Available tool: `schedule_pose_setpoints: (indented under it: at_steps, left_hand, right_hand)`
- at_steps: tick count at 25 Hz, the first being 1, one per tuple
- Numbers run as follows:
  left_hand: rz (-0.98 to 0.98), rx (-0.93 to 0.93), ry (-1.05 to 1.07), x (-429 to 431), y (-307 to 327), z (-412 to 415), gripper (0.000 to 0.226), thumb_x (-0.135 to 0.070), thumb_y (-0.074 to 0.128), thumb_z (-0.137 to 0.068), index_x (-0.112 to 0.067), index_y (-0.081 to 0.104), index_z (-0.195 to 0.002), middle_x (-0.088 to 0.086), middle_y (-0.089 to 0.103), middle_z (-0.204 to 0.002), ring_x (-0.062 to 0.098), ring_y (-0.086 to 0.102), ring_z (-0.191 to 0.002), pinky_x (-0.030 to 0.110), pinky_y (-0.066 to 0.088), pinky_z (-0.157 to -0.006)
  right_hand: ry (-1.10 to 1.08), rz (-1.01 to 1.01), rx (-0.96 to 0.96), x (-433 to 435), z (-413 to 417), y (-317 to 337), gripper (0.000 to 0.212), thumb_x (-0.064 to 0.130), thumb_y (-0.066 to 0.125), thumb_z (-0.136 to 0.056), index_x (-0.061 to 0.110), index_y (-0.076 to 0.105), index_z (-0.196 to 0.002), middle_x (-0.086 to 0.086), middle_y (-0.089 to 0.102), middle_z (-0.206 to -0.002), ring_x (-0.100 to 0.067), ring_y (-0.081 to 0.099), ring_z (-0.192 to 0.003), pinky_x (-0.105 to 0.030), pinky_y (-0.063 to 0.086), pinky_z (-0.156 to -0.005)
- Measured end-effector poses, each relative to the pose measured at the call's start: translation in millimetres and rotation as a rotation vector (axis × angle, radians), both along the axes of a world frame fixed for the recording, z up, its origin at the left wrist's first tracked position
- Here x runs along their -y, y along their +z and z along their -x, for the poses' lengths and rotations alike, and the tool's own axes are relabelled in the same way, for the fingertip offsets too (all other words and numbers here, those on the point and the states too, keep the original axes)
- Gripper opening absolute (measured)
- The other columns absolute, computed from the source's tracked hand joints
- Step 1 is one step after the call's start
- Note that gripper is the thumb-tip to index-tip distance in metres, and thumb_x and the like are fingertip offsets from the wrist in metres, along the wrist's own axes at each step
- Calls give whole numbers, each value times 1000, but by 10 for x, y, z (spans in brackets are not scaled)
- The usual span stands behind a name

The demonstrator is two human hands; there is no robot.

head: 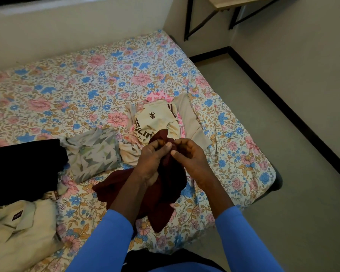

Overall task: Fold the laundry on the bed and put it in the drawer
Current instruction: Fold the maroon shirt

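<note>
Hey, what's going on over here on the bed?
A person in blue sleeves is holding a maroon garment over the floral bed. The left hand and the right hand pinch it near its top, and the rest hangs bunched and unfolded. A loose heap topped by a cream printed shirt lies just beyond. A grey patterned garment and a black garment lie to the left.

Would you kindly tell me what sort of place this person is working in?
Most likely a home bedroom: a bed with a floral sheet fills the corner, a folded black garment and other clothes lie on it, and the left hand and right hand grip a maroon garment.
</note>
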State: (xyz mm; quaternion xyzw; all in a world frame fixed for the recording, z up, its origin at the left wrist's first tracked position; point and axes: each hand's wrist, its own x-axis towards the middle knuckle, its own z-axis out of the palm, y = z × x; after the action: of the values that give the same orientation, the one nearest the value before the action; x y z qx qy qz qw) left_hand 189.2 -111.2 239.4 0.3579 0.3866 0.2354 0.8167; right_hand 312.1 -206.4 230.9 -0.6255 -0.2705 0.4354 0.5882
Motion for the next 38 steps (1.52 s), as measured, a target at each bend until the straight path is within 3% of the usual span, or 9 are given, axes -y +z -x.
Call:
schedule_pose_setpoints:
  at_steps: [4, 8, 11, 14, 20, 22, 25, 33, 38]
  left_hand:
    - [-191, -21, -128, -193, 102, 131, 15, -12, 70, -97, -9, 71, -112, 15, 76, -110, 25, 72, -103, 33, 61, -85]
    - [-655, -372, -442, -468, 190, 470, 7, -18, 78, -92, -14, 74, -94, 7, 78, -87, 20, 73, -82, 38, 56, -78]
    - [-728, -423, -213, -652, 273, 679, 14, -26, 76, -95, -14, 78, -87, 14, 74, -78, 24, 66, -69, 41, 50, -70]
    - [-753, -457, 110, -849, 327, 722, 11, -27, 81, -90, -18, 78, -85, 8, 76, -76, 28, 71, -69, 47, 57, -67]
    - [-497, -458, 109, -451, 232, 434, 17, -36, 81, -87, -19, 82, -83, 4, 79, -81, 27, 77, -83, 53, 63, -85]
    - [-304, -309, 113, -192, 67, 416, 6, -18, 80, -86, -16, 83, -91, 14, 79, -92, 34, 76, -96, 57, 60, -92]
    - [-272, -278, 186, -56, -52, 492, 21, 3, 79, -84, -12, 79, -99, 14, 78, -97, 28, 75, -99, 35, 62, -83]
    - [-319, -283, 114, -50, -184, 677, 15, -3, 81, -86, -13, 83, -96, 10, 80, -99, 29, 75, -102, 46, 59, -94]
    - [-493, -547, 369, -22, -147, 718, 14, -12, 73, -95, -25, 78, -98, -4, 77, -93, 12, 73, -89, 24, 55, -73]
  right_hand:
    - [-54, 16, 235, -67, 77, 12, 22, 35, 67, -91, 22, 75, -107, -1, 77, -98, -24, 74, -98, -57, 60, -89]
    - [-113, 2, 473, -143, 48, 160, 9, 24, 66, -99, 23, 74, -103, 8, 75, -86, -6, 72, -83, -31, 61, -74]
    - [103, 130, 686, -189, -161, 237, 9, 29, 76, -94, 20, 77, -92, 11, 70, -72, 0, 65, -67, -16, 49, -61]
    - [363, 321, 791, -285, -271, 220, 13, 30, 80, -90, 18, 78, -94, 4, 73, -79, -8, 68, -73, -25, 52, -68]
    - [-56, 212, -161, -468, 263, 139, 12, 21, 75, -94, 9, 79, -95, -14, 77, -87, -23, 68, -76, -33, 57, -67]
    - [-74, 249, -215, -477, 433, 42, 18, 30, 76, -91, 13, 80, -98, -19, 77, -97, -28, 67, -86, -47, 61, -82]
    - [-101, 231, -312, -413, 482, -49, 19, 19, 70, -99, 3, 75, -109, -17, 76, -103, -25, 71, -94, -37, 60, -81]
    - [-58, 273, -504, -316, 522, -2, 10, 1, 64, -99, 1, 71, -105, -12, 75, -93, -20, 73, -87, -27, 58, -70]
    - [-39, 255, -688, -296, 536, 1, 21, 3, 60, -100, -6, 68, -118, -19, 73, -107, -21, 71, -86, -29, 60, -74]
